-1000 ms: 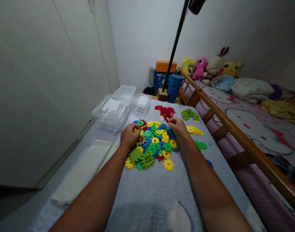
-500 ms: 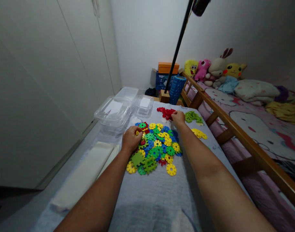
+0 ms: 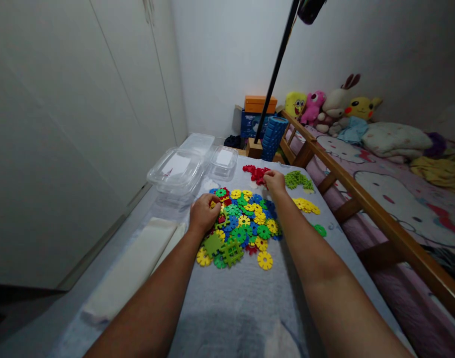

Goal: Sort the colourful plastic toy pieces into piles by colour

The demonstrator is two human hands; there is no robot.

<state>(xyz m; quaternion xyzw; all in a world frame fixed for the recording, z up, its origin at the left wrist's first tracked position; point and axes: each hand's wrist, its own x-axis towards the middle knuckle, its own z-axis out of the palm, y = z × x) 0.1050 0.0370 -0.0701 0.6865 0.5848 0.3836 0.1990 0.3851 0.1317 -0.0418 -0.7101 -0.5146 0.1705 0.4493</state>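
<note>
Red pieces [image 3: 255,174] lay just left of the bunched right hand [image 3: 275,183]; the mixed pile [image 3: 244,220] lay right of the curled left hand [image 3: 205,213]. Whether either gripped anything was unclear.

The bare right hand [image 3: 274,181] hides the near end of the heap of small red plastic pieces [image 3: 254,173], and whether its fingertips pinch one cannot be told. The bare left hand [image 3: 205,213] covers the left edge of the mixed heap of colourful toothed plastic discs [image 3: 238,233], its grip unclear. Both forearms run off the bottom edge; the slanting black pole [image 3: 276,69] leaves at the top. Marks on the white paper label [image 3: 177,164] are too small to read.
</note>
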